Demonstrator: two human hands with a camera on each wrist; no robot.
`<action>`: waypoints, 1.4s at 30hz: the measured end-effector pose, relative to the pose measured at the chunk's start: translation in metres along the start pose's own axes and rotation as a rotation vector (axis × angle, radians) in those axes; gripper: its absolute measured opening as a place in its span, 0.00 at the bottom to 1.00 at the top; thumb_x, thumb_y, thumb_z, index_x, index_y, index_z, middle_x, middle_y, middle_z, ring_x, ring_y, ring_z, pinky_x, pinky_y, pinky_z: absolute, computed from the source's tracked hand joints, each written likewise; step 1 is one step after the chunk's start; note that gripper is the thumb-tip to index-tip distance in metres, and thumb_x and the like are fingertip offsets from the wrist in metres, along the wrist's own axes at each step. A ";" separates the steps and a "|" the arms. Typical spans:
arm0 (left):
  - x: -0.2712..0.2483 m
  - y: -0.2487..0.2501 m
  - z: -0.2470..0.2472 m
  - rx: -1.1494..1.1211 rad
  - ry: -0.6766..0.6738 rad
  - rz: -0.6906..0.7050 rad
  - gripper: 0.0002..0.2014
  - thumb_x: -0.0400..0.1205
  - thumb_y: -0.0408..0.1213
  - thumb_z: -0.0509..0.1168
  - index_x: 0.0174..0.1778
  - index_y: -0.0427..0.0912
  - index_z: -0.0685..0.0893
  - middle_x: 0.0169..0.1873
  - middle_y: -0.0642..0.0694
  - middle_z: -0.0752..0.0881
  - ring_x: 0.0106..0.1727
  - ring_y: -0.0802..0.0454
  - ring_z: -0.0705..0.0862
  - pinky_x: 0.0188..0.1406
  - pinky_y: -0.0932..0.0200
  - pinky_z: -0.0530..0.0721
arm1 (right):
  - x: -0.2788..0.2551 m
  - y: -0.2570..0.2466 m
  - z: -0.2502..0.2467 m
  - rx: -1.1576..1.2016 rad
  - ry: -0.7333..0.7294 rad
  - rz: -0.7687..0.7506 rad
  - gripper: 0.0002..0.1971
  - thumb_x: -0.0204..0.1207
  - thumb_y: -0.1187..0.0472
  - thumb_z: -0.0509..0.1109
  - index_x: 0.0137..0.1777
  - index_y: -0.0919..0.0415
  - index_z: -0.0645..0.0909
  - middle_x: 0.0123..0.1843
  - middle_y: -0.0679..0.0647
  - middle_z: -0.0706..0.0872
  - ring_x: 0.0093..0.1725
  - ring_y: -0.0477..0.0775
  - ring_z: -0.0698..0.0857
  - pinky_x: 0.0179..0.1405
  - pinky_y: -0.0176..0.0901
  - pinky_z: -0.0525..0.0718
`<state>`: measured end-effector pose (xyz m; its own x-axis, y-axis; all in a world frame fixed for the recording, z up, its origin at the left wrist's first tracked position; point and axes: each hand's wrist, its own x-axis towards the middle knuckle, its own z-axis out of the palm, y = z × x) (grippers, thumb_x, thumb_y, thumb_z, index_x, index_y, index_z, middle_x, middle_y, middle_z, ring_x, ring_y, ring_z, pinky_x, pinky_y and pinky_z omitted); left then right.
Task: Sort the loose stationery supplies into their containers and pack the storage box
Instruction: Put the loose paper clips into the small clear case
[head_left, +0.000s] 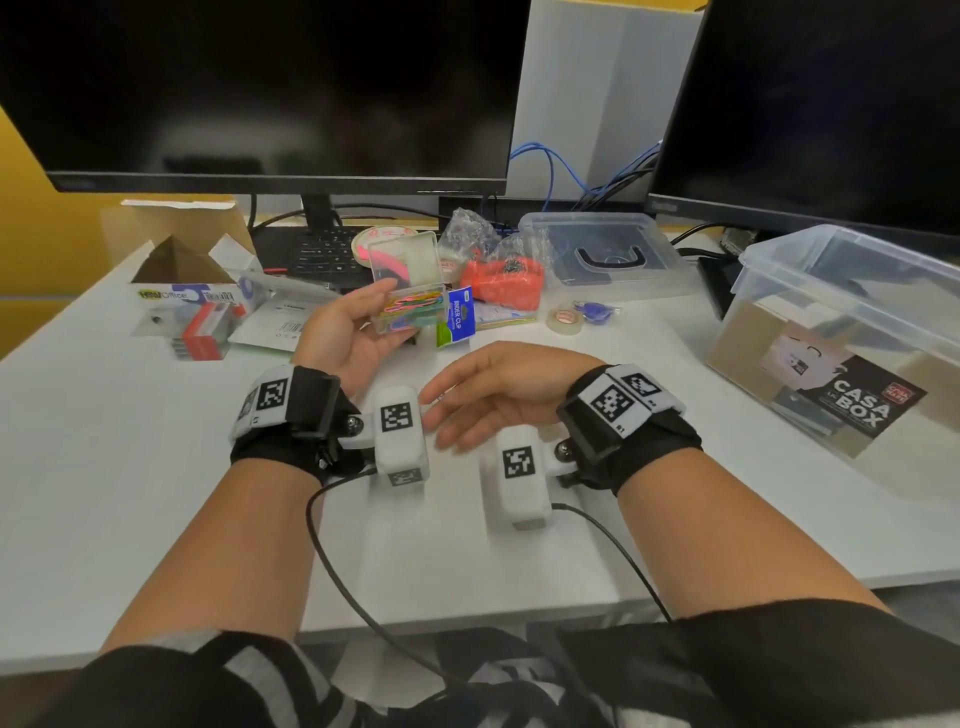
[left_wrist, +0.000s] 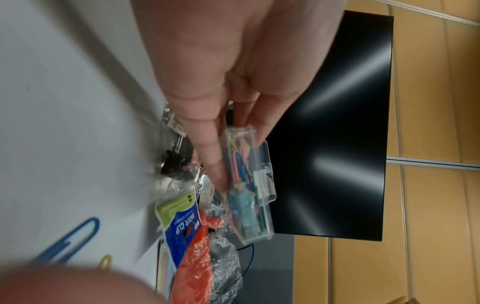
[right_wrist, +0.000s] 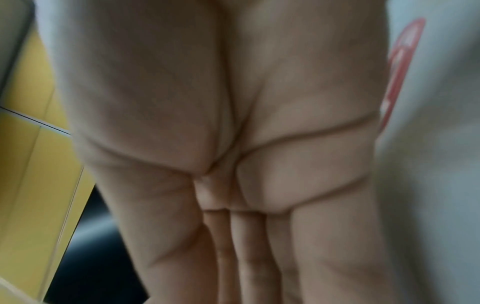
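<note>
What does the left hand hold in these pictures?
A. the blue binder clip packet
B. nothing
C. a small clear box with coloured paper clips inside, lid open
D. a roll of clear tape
C: the left hand holds the small clear box of coloured paper clips, its lid standing open; the right hand is empty.

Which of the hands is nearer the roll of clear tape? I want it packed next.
Right. The right hand hovers open just in front of the roll of clear tape; the left hand sits farther left, holding the paper clip box.
</note>
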<state>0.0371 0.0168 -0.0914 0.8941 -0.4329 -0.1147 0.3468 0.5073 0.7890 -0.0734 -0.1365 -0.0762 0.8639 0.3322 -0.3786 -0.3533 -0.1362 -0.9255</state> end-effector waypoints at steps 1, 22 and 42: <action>0.000 0.000 0.000 0.000 -0.002 -0.001 0.10 0.85 0.26 0.54 0.55 0.33 0.81 0.53 0.35 0.84 0.52 0.42 0.86 0.40 0.55 0.90 | 0.003 0.000 0.005 -0.003 -0.030 0.009 0.09 0.80 0.74 0.60 0.55 0.67 0.79 0.49 0.64 0.86 0.41 0.58 0.90 0.45 0.47 0.89; -0.008 -0.020 0.024 0.098 -0.099 -0.065 0.12 0.85 0.24 0.53 0.53 0.32 0.82 0.46 0.38 0.88 0.46 0.44 0.88 0.46 0.52 0.89 | -0.058 0.016 -0.075 -0.115 0.652 0.218 0.11 0.80 0.64 0.66 0.42 0.73 0.83 0.35 0.65 0.86 0.34 0.59 0.85 0.43 0.42 0.82; -0.001 -0.022 0.026 0.081 -0.024 -0.042 0.17 0.85 0.22 0.51 0.68 0.30 0.76 0.53 0.36 0.85 0.52 0.41 0.85 0.47 0.48 0.88 | 0.001 -0.001 -0.074 -0.423 0.768 0.127 0.04 0.72 0.69 0.73 0.37 0.63 0.84 0.28 0.54 0.79 0.24 0.47 0.72 0.13 0.30 0.69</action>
<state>0.0207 -0.0132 -0.0930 0.8720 -0.4706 -0.1349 0.3588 0.4268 0.8302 -0.0453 -0.2049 -0.0753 0.8833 -0.4068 -0.2329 -0.4320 -0.5136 -0.7413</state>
